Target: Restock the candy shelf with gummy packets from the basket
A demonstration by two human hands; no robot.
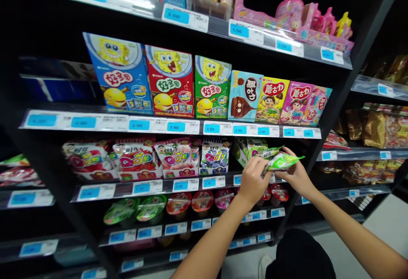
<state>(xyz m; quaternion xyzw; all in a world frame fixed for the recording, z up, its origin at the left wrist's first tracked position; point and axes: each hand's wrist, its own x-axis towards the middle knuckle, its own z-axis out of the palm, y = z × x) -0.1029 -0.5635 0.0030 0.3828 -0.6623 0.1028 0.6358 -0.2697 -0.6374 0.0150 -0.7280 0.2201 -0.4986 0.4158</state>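
Green snack packet (pixel 283 162), fingers (pixel 259 163) of left hand (pixel 253 179) and right hand (pixel 297 176) closed on it, near store shelf (pixel 153 188)

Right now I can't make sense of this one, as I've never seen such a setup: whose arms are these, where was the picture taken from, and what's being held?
There's no machine here. This single picture comes from a camera worn on a person's head, looking forward and down, so the bare arms are the person's own. Their left hand and right hand hold a green-and-white foil packet in front of black store shelving. Similar green packets sit on the shelf just behind it. Above are SpongeBob boxes, to the left are boxed candy packs, and below are sealed snack cups. Blue price labels run along the shelf edges.
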